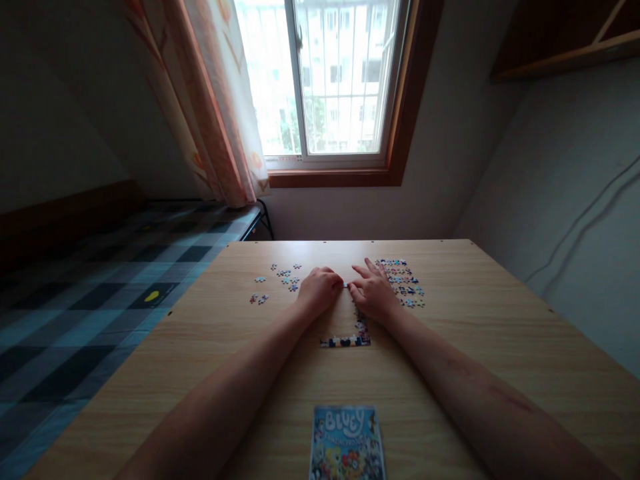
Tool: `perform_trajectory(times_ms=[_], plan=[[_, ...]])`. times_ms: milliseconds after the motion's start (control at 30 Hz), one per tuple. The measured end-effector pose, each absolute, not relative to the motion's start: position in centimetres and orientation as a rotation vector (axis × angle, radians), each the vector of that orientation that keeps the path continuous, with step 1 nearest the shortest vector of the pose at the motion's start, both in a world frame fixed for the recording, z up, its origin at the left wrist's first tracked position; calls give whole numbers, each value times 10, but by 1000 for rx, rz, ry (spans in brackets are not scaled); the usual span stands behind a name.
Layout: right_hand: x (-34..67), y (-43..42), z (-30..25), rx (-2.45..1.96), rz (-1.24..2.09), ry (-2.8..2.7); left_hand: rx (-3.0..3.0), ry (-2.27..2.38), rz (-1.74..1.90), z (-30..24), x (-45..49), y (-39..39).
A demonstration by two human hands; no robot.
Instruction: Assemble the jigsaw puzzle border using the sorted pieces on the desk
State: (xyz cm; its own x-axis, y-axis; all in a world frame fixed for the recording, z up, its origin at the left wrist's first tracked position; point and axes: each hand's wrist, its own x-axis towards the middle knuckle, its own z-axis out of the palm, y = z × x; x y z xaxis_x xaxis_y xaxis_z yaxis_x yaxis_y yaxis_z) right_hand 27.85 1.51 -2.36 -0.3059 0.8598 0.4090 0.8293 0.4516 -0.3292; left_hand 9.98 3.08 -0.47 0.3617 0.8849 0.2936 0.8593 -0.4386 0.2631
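Note:
My left hand (321,291) is closed, its fingertips at a small pale jigsaw piece (345,285) on the table. From the other side my right hand (375,292) reaches in, thumb and fingers spread, with one fingertip beside that piece. Below the hands, a joined strip of puzzle edge (345,342) runs along the bottom and turns up the right side, where my right hand partly covers it. Rows of loose pieces (411,281) lie just right of my right hand. More scattered pieces (284,273) lie left of my left hand.
The wooden table (280,393) fills the foreground. A Bluey picture card or box (347,443) lies near its front edge. To the left is a bed with a checked cover (75,340). A curtain (210,100) and a window (345,80) are beyond the table.

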Motion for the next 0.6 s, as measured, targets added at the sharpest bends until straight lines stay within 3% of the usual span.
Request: perform_trajectory(times_ms=[367,600], plan=[[286,21,-27,-1292,173,-1824,2551,1644,674,-8,103,29],[288,23,-28,-1455,119,-1764,2519,1673,690,-11,102,31]])
